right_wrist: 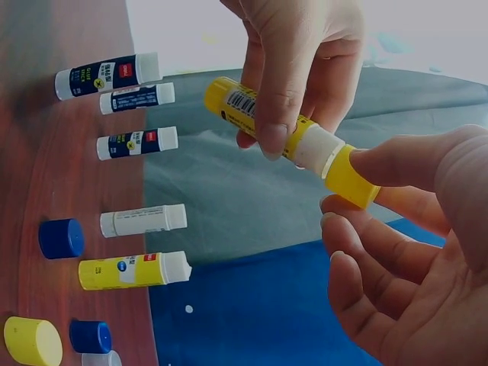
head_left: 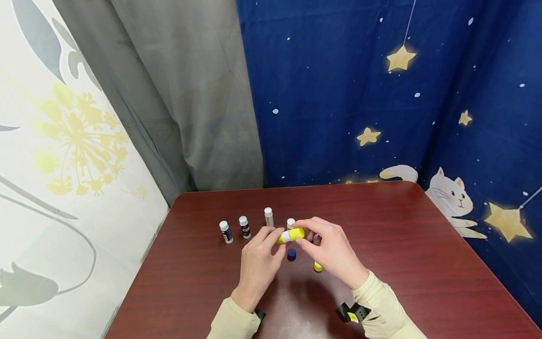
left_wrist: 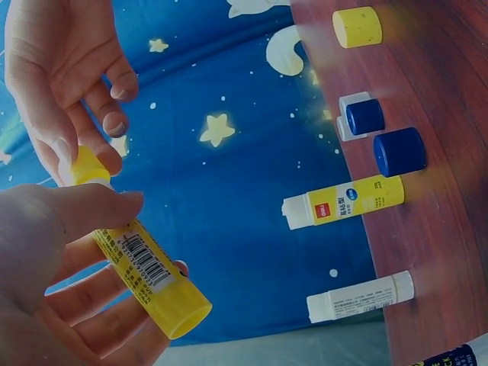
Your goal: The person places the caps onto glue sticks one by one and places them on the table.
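Observation:
My left hand (head_left: 260, 259) grips the yellow body of a glue stick (right_wrist: 242, 105), held tilted above the table. At its other end my right hand (head_left: 332, 247) pinches a yellow cap (right_wrist: 352, 180) between thumb and fingers. A white collar (right_wrist: 316, 147) shows between body and cap. The cap touches or nearly touches the collar; how far it sits on is unclear. In the left wrist view, the barcode side of the glue stick (left_wrist: 143, 263) faces up, and the right fingers partly hide the cap.
Behind the hands stand a yellow glue stick (right_wrist: 122, 273) with a bare white top, a white one (right_wrist: 145, 220) and several dark blue ones (right_wrist: 107, 77). Loose on the table (head_left: 190, 292) are a large blue cap (left_wrist: 399, 152), a smaller blue cap (left_wrist: 365, 117) and a yellow cap (left_wrist: 357, 27).

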### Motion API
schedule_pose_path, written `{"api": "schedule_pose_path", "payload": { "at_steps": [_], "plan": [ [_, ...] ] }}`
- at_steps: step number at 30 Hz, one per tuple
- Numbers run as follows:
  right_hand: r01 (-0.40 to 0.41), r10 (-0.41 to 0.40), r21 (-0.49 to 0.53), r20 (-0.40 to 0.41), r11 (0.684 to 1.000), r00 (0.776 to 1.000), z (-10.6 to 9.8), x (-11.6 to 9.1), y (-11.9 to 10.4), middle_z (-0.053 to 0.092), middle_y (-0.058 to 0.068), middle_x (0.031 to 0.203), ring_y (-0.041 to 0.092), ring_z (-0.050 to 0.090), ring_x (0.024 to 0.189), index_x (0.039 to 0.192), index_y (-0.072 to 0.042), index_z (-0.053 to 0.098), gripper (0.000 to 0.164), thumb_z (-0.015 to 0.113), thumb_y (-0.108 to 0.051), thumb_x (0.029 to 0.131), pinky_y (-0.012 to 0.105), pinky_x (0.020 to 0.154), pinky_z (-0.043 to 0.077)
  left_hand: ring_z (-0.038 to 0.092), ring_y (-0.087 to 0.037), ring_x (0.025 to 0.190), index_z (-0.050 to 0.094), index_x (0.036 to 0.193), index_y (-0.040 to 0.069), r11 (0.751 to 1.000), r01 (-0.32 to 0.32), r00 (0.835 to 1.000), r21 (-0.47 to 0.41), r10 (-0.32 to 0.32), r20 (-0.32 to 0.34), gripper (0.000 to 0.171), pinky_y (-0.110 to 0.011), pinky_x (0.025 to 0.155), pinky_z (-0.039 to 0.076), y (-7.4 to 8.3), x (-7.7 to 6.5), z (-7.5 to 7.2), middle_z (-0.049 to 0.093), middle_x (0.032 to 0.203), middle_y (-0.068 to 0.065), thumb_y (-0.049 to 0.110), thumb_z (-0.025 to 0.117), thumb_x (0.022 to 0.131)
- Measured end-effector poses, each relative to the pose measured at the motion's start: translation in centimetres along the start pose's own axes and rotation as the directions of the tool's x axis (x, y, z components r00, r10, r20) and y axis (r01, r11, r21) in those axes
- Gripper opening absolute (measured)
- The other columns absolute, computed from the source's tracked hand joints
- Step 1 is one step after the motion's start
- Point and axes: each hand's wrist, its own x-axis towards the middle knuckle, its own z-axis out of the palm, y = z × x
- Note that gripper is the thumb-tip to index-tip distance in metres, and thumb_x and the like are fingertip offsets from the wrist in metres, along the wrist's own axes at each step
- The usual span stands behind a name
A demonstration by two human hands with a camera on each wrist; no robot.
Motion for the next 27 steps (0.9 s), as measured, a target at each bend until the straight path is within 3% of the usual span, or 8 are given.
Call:
{"api": "schedule_pose_path", "payload": {
  "at_steps": [8, 14, 27],
  "plan": [
    [-0.029, 0.029, 0.018, 0.001, 0.999, 1.000, 0.19, -0.20, -0.06, 0.063, -0.020, 0.091, 0.005, 0.058, 0.070, 0.115, -0.029, 0.073, 0.033, 0.083, -0.017, 0.085, 0.025, 0.057, 0.050, 0.062, -0.010, 0.077, 0.075, 0.114, 0.009, 1.000, -0.024, 0.999, -0.007, 0.024, -0.027, 0.037, -0.026, 0.064, 0.054, 0.11, -0.05, 0.17, 0.065, 0.104, 0.001, 0.011, 0.086, 0.078],
    [-0.039, 0.039, 0.023, 0.012, 0.999, 0.999, 0.25, -0.23, -0.01, 0.064, -0.019, 0.092, 0.004, 0.058, 0.071, 0.116, -0.026, 0.074, 0.033, 0.083, -0.019, 0.086, 0.025, 0.058, 0.050, 0.062, -0.009, 0.078, 0.075, 0.116, 0.010, 1.000, -0.013, 1.000, -0.010, 0.013, -0.007, 0.038, -0.025, 0.066, 0.055, 0.20, -0.04, 0.10, 0.064, 0.104, 0.002, 0.011, 0.086, 0.080],
    [-0.045, 0.045, 0.034, 0.020, 0.998, 0.999, 0.31, -0.26, -0.16, 0.061, -0.018, 0.085, 0.004, 0.058, 0.071, 0.116, -0.027, 0.074, 0.035, 0.084, -0.017, 0.084, 0.025, 0.059, 0.051, 0.059, -0.008, 0.072, 0.075, 0.116, 0.012, 0.999, -0.026, 1.000, -0.028, 0.026, -0.007, 0.035, -0.020, 0.056, 0.048, 0.28, -0.13, 0.17, 0.065, 0.103, 0.003, 0.014, 0.083, 0.082]
  ]
}}
